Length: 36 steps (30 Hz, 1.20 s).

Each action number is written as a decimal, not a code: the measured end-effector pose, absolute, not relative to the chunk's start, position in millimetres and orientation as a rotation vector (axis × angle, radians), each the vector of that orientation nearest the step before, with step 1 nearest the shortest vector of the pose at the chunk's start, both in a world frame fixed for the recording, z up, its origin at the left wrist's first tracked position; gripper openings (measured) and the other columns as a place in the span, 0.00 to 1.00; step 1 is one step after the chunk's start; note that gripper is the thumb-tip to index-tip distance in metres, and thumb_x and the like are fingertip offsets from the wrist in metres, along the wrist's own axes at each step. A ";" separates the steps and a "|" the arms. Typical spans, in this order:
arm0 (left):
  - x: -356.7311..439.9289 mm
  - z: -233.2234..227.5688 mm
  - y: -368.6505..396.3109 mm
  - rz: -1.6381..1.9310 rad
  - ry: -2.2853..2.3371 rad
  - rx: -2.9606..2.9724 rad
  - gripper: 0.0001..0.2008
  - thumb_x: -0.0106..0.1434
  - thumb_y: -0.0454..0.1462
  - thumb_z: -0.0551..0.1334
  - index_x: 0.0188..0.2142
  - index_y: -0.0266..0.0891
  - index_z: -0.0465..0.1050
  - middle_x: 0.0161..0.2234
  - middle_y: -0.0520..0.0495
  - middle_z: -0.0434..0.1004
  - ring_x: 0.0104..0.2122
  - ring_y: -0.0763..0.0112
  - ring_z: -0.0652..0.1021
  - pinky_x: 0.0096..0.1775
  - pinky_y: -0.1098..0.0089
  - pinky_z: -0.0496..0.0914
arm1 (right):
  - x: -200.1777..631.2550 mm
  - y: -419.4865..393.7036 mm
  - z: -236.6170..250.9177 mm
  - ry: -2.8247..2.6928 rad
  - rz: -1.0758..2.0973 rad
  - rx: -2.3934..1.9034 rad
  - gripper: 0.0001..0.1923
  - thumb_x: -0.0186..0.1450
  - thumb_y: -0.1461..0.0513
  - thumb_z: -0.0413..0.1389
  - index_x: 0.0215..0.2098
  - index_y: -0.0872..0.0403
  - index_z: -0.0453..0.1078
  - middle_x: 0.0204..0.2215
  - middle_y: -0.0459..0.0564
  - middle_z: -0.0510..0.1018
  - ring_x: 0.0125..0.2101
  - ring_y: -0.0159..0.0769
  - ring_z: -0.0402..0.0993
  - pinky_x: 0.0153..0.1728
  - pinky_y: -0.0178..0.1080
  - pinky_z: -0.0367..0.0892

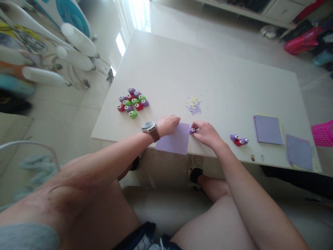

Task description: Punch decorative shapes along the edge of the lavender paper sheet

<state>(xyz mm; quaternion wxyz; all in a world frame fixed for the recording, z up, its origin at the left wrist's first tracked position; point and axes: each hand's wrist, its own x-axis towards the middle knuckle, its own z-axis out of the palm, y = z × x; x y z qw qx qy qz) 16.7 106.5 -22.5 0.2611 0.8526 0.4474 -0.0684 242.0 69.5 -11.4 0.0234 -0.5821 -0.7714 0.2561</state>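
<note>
Head view: fingertips of the right hand (pixel 206 134) are closed around a small purple eye-marked punch (pixel 192 130) at the right edge of a purple sheet (pixel 173 143). The left hand (pixel 168 125) bears on the sheet's upper part, fingers curled under; whether they pinch the paper, I cannot tell. Both forearms angle inward from the lower corners, the left wearing a watch (pixel 149 126). Beyond the hands, paper scraps (pixel 194 107) lie on the white table (pixel 169 69).
</note>
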 end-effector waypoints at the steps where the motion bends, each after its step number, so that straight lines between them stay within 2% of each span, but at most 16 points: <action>1: 16.3 -24.8 107.2 -0.180 1.201 2.302 0.13 0.60 0.30 0.63 0.46 0.38 0.75 0.45 0.41 0.79 0.47 0.58 0.78 0.46 0.64 0.71 | 242.0 69.3 -11.3 -2.389 0.791 -1.806 0.07 0.62 0.69 0.58 0.36 0.51 0.74 0.37 0.50 0.82 0.39 0.41 0.77 0.39 0.38 0.64; 7: 14.6 -30.2 109.5 -0.161 1.193 2.302 0.13 0.59 0.30 0.62 0.44 0.38 0.76 0.44 0.41 0.80 0.45 0.59 0.79 0.44 0.66 0.71 | 239.5 68.8 -9.0 -2.382 0.767 -1.811 0.07 0.63 0.68 0.58 0.36 0.51 0.73 0.38 0.50 0.82 0.40 0.40 0.76 0.41 0.38 0.65; 16: 14.7 -26.0 108.5 -0.166 1.192 2.255 0.15 0.57 0.30 0.63 0.45 0.38 0.75 0.45 0.41 0.79 0.48 0.58 0.78 0.48 0.65 0.72 | 241.2 69.4 -11.2 -2.424 0.742 -1.765 0.07 0.61 0.69 0.58 0.36 0.51 0.72 0.38 0.51 0.80 0.38 0.40 0.74 0.39 0.38 0.64; 23: 16.8 -10.1 105.9 -0.128 1.224 2.135 0.29 0.58 0.28 0.64 0.59 0.34 0.66 0.55 0.37 0.69 0.47 0.60 0.78 0.51 0.66 0.72 | 242.6 69.5 -12.6 -2.427 0.758 -1.764 0.08 0.61 0.70 0.57 0.35 0.51 0.70 0.37 0.50 0.79 0.37 0.39 0.73 0.39 0.38 0.63; 27: 19.4 -11.6 106.2 -0.130 1.254 2.119 0.24 0.60 0.32 0.66 0.57 0.35 0.67 0.57 0.37 0.64 0.46 0.61 0.79 0.53 0.64 0.72 | 241.2 68.9 -11.5 -2.431 0.737 -1.761 0.07 0.61 0.70 0.57 0.34 0.51 0.68 0.36 0.50 0.78 0.37 0.39 0.72 0.38 0.38 0.62; 36: 20.2 -24.7 108.5 -0.131 1.267 2.141 0.23 0.60 0.35 0.69 0.53 0.37 0.68 0.57 0.37 0.64 0.45 0.60 0.79 0.50 0.63 0.73 | 240.8 68.7 -12.6 -2.449 0.676 -1.773 0.07 0.63 0.68 0.58 0.32 0.51 0.66 0.36 0.50 0.78 0.36 0.40 0.72 0.36 0.38 0.60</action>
